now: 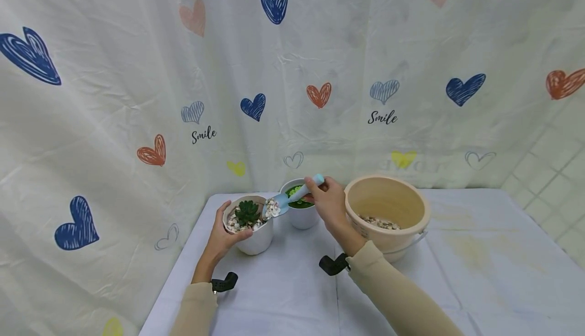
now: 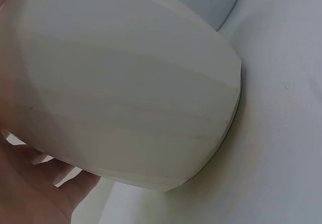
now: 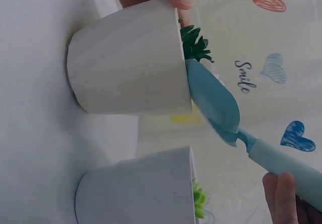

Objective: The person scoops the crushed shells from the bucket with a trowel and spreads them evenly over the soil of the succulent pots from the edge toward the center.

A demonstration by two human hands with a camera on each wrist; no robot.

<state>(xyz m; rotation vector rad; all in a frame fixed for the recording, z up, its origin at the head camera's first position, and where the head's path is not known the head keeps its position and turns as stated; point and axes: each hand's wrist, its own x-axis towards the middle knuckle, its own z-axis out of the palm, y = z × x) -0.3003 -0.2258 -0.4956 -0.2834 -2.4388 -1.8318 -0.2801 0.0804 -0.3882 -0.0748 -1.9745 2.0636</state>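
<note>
My left hand [image 1: 224, 237] grips a white flowerpot [image 1: 256, 240] at its rim, thumb on the near side and fingers round the left. Inside the pot grow a dark green succulent [image 1: 248, 213] and pale pebbles around it. A light blue hand trowel [image 1: 282, 202] is held by its handle in my right hand [image 1: 329, 204]. Its blade carries pebbles [image 1: 272, 207] and lies at the pot's right rim. From the right wrist, the trowel's blade [image 3: 216, 98] appears tilted against the rim, beside the succulent's leaves [image 3: 195, 44]. The left wrist view is mostly filled by the pot wall [image 2: 121, 93].
A second white pot [image 1: 303, 218] with a bright green plant stands just behind the trowel. To the right is a large beige bucket [image 1: 386, 239] with pebbles [image 1: 380, 223] at its bottom. A white cloth [image 1: 292, 295] covers the table; a heart-patterned curtain [image 1: 283, 72] hangs behind.
</note>
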